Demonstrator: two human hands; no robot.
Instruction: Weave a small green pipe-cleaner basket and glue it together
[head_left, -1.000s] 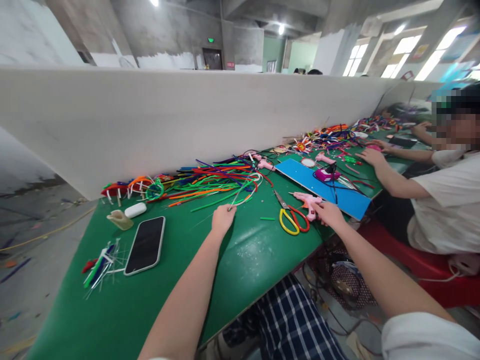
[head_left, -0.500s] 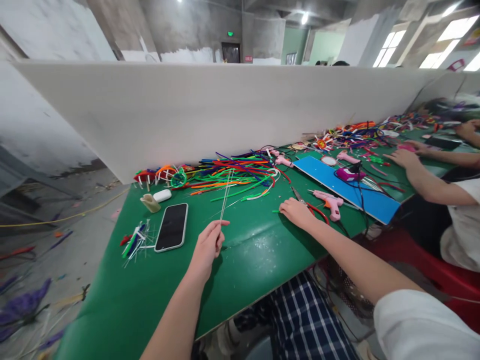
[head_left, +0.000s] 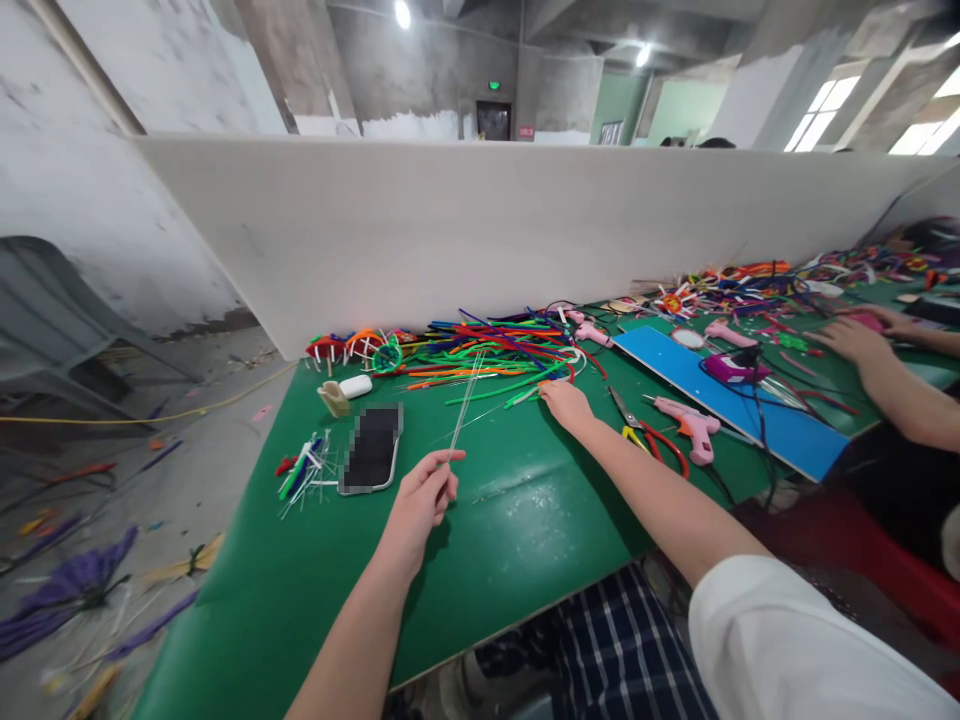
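Note:
My left hand (head_left: 429, 495) is closed in a pinch around a few thin, pale wires (head_left: 466, 400). They stand up at a slant from its fingers, above the green tabletop. Further forward, my right hand (head_left: 566, 408) reaches to the front edge of a heap of coloured pipe cleaners (head_left: 480, 345). Its fingertips are drawn together at the end of an orange pipe cleaner (head_left: 544, 384); the exact grip is partly hidden by the fingers. Beside my right forearm lie red-handled scissors (head_left: 649, 435), with some yellow showing between the handles.
A phone (head_left: 371, 450), a white case (head_left: 355, 386) and short cut pieces (head_left: 304, 468) lie at left. Pink glue guns (head_left: 694, 428) and a blue board (head_left: 720, 395) are at right, near a co-worker's hands (head_left: 855, 338). A white partition (head_left: 450, 230) borders the table's back.
My right hand has moved forward and left, from a short green piece by the scissors to the heap's front edge. My left hand still holds the wires. The view has shifted left.

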